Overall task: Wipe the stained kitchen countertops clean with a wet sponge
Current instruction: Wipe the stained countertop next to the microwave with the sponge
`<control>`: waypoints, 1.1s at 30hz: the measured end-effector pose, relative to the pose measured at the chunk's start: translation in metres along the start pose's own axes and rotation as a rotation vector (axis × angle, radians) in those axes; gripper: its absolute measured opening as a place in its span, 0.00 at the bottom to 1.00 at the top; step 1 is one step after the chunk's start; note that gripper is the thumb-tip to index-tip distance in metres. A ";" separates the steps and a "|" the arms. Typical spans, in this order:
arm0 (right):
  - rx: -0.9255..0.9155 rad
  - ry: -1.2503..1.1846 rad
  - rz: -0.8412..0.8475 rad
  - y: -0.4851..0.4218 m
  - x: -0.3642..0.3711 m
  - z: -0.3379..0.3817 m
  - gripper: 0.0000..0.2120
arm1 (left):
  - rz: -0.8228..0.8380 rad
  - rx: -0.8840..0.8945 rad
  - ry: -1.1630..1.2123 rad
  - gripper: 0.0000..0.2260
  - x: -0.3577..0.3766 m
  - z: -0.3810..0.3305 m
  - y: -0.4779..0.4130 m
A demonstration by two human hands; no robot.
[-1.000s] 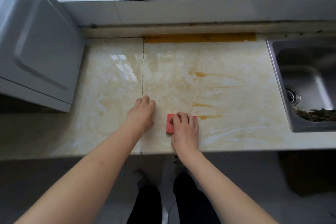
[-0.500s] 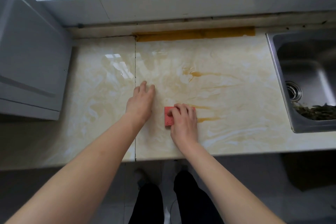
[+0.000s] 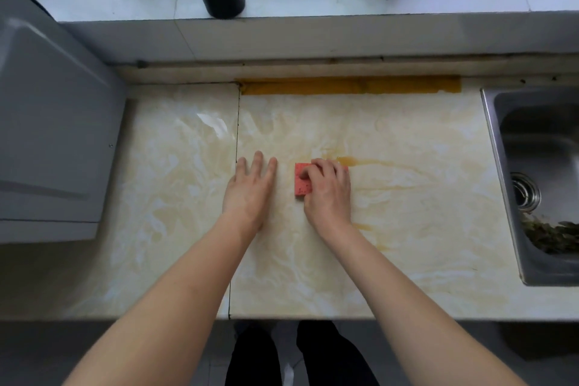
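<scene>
Glossy marble countertop (image 3: 407,141), right hand (image 3: 329,194) gripping porous sponge (image 3: 301,186)

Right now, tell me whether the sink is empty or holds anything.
Not empty: dark leafy scraps lie in the sink, on the near side of the drain.

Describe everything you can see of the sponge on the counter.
The sponge is a pinkish-red block, porous-looking with dark specks. It lies flat on the pale marbled countertop. The right hand covers most of it, curled over its top, leaving mainly the left end showing. An orange-brown stain lies just beyond its right corner.
</scene>
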State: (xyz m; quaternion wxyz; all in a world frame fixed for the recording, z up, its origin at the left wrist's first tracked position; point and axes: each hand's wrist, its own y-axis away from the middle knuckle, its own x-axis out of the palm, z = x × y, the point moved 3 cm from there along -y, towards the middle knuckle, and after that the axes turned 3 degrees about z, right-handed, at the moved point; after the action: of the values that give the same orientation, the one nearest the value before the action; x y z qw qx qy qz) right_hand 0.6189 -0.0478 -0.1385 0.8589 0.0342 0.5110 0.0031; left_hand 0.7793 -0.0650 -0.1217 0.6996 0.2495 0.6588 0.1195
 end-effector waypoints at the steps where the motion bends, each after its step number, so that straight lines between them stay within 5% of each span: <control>1: 0.004 0.000 0.005 -0.008 0.000 0.000 0.20 | 0.011 -0.007 0.003 0.54 0.002 -0.001 0.001; 15: -0.038 0.032 0.029 -0.103 -0.006 0.005 0.19 | 0.065 -0.035 0.048 0.52 -0.011 0.000 0.001; 33: -0.049 0.087 0.059 -0.015 -0.008 -0.008 0.23 | 0.081 -0.054 0.075 0.62 -0.010 0.007 0.002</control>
State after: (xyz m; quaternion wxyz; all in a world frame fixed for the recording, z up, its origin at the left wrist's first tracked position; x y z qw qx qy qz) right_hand 0.6076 -0.0624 -0.1364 0.8360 0.0282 0.5464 0.0425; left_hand 0.7858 -0.0698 -0.1118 0.6754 0.2523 0.6706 0.1745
